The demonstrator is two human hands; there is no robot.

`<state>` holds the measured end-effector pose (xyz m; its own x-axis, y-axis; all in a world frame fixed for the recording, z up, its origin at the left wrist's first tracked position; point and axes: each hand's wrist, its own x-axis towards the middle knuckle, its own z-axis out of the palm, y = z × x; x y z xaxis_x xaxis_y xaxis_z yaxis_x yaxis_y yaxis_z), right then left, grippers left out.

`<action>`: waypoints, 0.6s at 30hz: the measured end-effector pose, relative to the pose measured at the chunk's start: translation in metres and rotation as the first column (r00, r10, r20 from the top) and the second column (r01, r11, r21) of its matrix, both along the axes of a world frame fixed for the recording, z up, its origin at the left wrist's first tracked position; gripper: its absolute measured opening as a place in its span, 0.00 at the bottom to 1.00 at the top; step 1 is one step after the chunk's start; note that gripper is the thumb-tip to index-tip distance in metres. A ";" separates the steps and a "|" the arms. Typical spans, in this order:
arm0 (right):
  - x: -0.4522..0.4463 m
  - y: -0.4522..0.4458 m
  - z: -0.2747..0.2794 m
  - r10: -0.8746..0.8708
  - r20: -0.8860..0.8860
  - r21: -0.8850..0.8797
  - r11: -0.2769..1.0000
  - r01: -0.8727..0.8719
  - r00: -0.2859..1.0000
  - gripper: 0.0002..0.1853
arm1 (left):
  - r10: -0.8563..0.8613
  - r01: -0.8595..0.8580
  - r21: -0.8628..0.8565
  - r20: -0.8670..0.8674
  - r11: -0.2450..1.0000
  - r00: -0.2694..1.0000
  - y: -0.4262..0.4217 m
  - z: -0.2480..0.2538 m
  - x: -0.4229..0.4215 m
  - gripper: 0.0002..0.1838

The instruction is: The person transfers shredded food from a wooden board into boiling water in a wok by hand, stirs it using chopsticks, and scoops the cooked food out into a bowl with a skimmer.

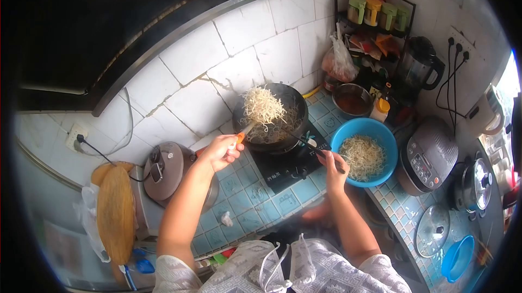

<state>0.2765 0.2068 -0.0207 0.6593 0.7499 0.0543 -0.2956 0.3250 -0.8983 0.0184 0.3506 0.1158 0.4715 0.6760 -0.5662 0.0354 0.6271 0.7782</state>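
My left hand (222, 151) is closed around the orange handle of a spatula (249, 128). A heap of pale bean sprouts (263, 106) lies on its head and hides its shape. Below this sits a dark wok (298, 103), with more sprouts inside, on a black cooktop (277, 170). My right hand (333, 169) grips a long black handle (314, 149) that runs to the wok's near right rim; it looks like the wok's own handle. Just right of that hand stands a blue basin (338, 136) holding many bean sprouts.
A metal bowl of dark liquid (352, 100) and a capped bottle (380, 109) stand behind the basin. Rice cooker (429, 154) on the right, another cooker (163, 170) on the left. A glass lid (433, 230) lies near the right counter edge. A range hood (206, 13) hangs overhead.
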 end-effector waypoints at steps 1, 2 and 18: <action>-0.003 -0.003 0.000 -0.024 -0.030 0.028 0.999 0.025 0.999 0.12 | -0.009 0.009 0.001 0.021 1.000 1.000 0.000 -0.001 -0.002 0.08; -0.004 -0.009 0.000 -0.024 -0.049 -0.025 0.999 0.023 0.998 0.15 | -0.020 0.020 -0.001 0.041 1.000 0.999 -0.001 -0.002 -0.004 0.08; 0.014 -0.137 -0.047 -0.300 -0.602 -0.225 0.953 0.204 0.740 0.11 | -0.118 0.129 0.177 -0.069 0.976 0.991 -0.036 0.032 0.040 0.18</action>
<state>0.2900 0.0700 -0.0677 0.6754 0.5192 -0.5237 -0.7285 0.3592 -0.5834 0.0582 0.3145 0.1476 0.5281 0.7083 -0.4684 0.1519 0.4639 0.8728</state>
